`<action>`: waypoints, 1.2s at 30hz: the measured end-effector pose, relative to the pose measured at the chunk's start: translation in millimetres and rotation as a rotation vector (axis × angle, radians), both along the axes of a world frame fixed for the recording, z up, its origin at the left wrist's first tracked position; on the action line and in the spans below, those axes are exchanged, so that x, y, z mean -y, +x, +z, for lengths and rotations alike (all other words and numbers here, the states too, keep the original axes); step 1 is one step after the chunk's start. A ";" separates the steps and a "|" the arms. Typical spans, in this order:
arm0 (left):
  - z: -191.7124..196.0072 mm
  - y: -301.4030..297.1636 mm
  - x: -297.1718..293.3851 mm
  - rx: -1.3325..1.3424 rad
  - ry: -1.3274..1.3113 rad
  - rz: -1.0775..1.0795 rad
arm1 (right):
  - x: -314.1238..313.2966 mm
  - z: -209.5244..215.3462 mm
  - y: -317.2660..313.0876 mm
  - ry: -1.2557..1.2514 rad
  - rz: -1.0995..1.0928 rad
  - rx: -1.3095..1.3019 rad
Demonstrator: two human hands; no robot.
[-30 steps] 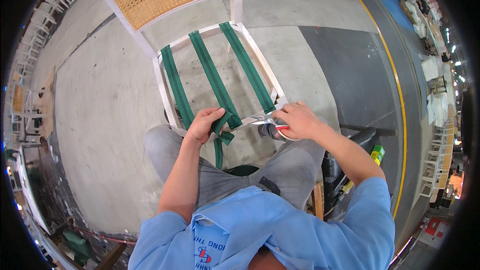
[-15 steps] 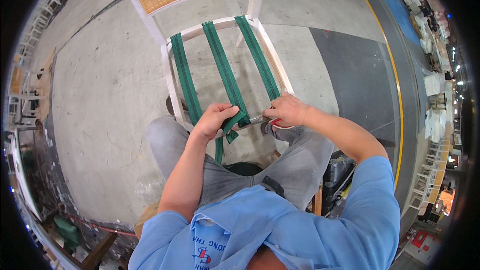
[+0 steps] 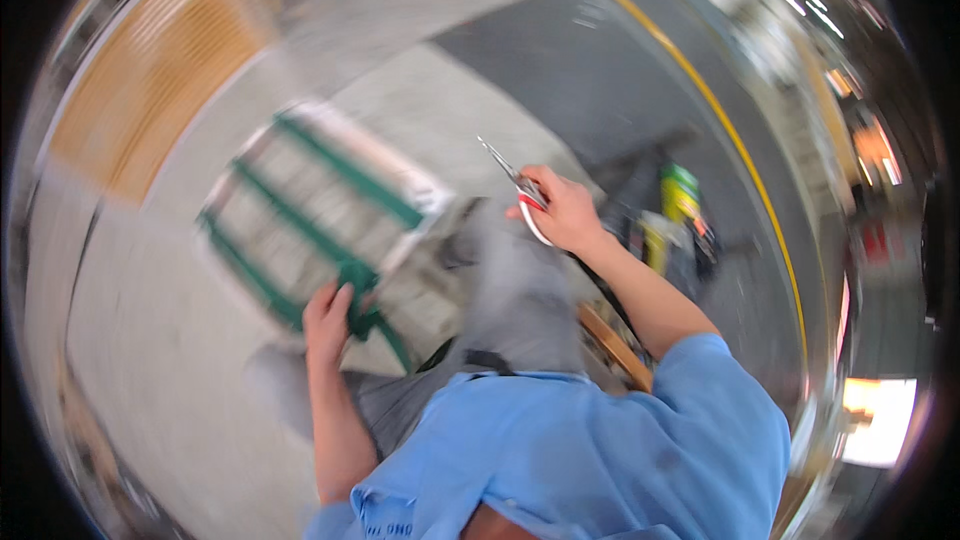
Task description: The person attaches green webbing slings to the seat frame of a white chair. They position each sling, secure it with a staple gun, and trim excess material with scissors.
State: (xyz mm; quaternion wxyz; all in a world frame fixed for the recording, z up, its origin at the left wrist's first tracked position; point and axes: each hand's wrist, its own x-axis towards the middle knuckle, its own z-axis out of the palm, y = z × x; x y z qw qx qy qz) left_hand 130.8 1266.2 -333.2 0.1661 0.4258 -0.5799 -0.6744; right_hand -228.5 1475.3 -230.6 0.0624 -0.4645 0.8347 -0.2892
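Note:
A pair of scissors (image 3: pixel 530 193) with a red and white handle is gripped in my right hand (image 3: pixel 568 212), its blades pointing away from me. That hand is apart from the chair, off to its right. My left hand (image 3: pixel 327 323) closes on the loose end of a green webbing strap (image 3: pixel 355 285) at the near rail of the seat. Green straps (image 3: pixel 345 165) run across the pale wooden seat frame (image 3: pixel 432 192). Motion blurs the chair, and the exact grip of my left fingers is hard to make out.
The chair's woven cane back (image 3: pixel 160 70) stands at the far left. Beside my right leg lie a green and yellow package (image 3: pixel 680 192) and dark bags. A wooden bar (image 3: pixel 615 345) is near my right hip. A yellow line (image 3: pixel 740 145) crosses the floor at right.
The view has swung right, so the chair sits further left in the picture. My right hand has come away from the seat's front rail with the scissors; my left stays at the strap.

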 end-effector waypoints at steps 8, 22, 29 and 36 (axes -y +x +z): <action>-36.6 -73.8 -54.2 0.129 0.007 -0.258 | -336.3 4.4 -17.5 0.213 -1.025 -0.151; 54.1 -102.2 -83.4 0.107 0.102 0.206 | -268.1 -28.0 -31.6 -0.079 -0.608 -0.100; 148.8 -82.7 -64.1 -0.249 -0.050 0.128 | -12.5 8.4 67.1 -0.067 0.397 0.665; 139.1 -68.9 -51.8 -0.317 -0.128 0.062 | 74.9 -56.2 127.8 0.276 0.623 1.205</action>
